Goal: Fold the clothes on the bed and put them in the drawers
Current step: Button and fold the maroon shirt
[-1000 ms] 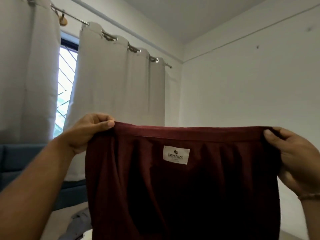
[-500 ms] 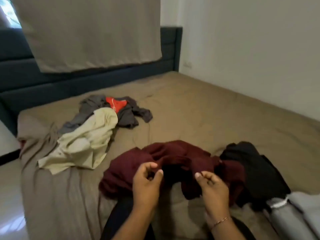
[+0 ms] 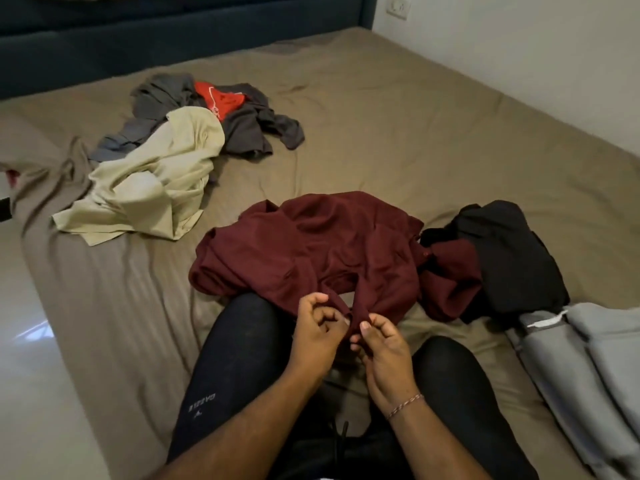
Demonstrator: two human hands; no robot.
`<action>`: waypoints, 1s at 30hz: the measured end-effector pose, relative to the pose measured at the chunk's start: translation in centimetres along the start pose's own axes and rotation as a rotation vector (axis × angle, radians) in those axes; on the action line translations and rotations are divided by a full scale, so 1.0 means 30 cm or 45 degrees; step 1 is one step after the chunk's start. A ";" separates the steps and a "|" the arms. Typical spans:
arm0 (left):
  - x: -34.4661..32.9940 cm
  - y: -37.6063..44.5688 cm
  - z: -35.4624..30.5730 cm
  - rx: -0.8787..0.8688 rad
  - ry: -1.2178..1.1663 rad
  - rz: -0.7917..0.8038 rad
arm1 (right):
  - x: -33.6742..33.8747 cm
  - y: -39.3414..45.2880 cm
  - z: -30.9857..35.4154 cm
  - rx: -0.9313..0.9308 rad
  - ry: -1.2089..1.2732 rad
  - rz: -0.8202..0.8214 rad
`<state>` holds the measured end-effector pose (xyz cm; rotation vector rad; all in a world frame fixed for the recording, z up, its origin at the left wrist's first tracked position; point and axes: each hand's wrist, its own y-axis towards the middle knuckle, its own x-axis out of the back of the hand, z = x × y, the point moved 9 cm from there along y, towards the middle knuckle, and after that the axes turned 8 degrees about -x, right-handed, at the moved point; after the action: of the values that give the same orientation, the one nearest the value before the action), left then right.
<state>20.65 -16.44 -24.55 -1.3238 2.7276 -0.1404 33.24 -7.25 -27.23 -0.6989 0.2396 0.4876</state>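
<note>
The crumpled maroon cotton garment (image 3: 311, 251) lies on the olive-brown bed sheet (image 3: 398, 133), its near edge draped over the person's knees. The left hand (image 3: 317, 332) and right hand (image 3: 381, 341) both pinch that hem, close together. The cloth looks soft, light and floppy, so it is best held at corners or seams. There is open sheet beyond it for spreading; a black garment (image 3: 512, 258) touches its right side, and a pale beige shirt (image 3: 152, 188) lies apart on the left.

The scene is being viewed from a single head-worn camera, angled forward and down over the bed (image 3: 398, 140); the headboard (image 3: 173, 39) is being caught far, seemingly cropped.
</note>
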 end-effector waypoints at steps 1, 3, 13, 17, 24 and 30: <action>0.008 0.002 0.008 0.003 0.014 -0.029 | -0.006 0.001 0.000 0.000 -0.001 0.021; 0.019 0.006 0.019 -0.007 0.136 -0.048 | -0.019 -0.002 0.002 0.006 -0.004 0.051; -0.012 -0.012 -0.028 -0.212 0.445 0.069 | -0.006 -0.020 -0.007 -0.007 -0.011 0.054; -0.025 -0.015 -0.024 -0.222 0.464 0.121 | 0.003 -0.019 -0.004 -0.006 0.049 0.030; 0.023 -0.013 -0.050 -0.297 0.564 -0.079 | 0.002 -0.019 -0.006 -0.010 0.065 0.006; 0.046 0.003 -0.029 -0.223 0.444 -0.143 | 0.004 -0.016 0.005 0.038 0.060 -0.004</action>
<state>19.61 -17.43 -23.78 -1.6404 3.0081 -0.1573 33.59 -7.42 -26.90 -0.6821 0.2898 0.4639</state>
